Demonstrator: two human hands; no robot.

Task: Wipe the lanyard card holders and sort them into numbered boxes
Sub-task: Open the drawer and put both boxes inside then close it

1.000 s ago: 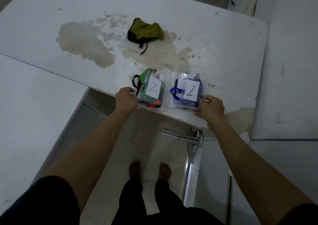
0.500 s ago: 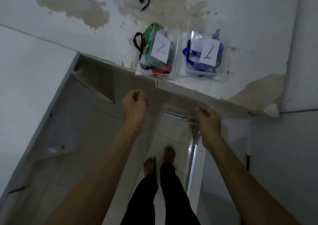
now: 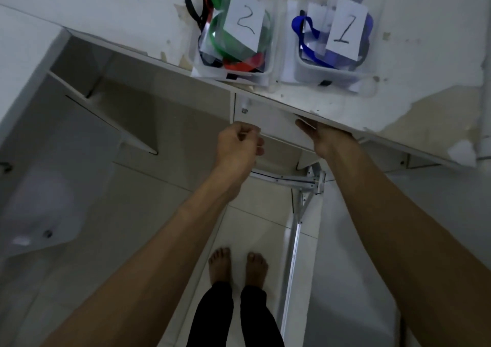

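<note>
Stood close to the table edge, both boxes, so a knock from below might have tipped them. Box 2: green, red and black lanyards with card holders. Box 1: blue ones. Left hand curled loosely, holding nothing visible. Right hand reached under the table; fingers partly hidden, could not tell.

box 2, box 1, hands below

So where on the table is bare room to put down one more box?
Bare tabletop lies left of box 2, and more right of box 1. Between the two boxes only a narrow gap remains, and both sit close to the front edge.
</note>
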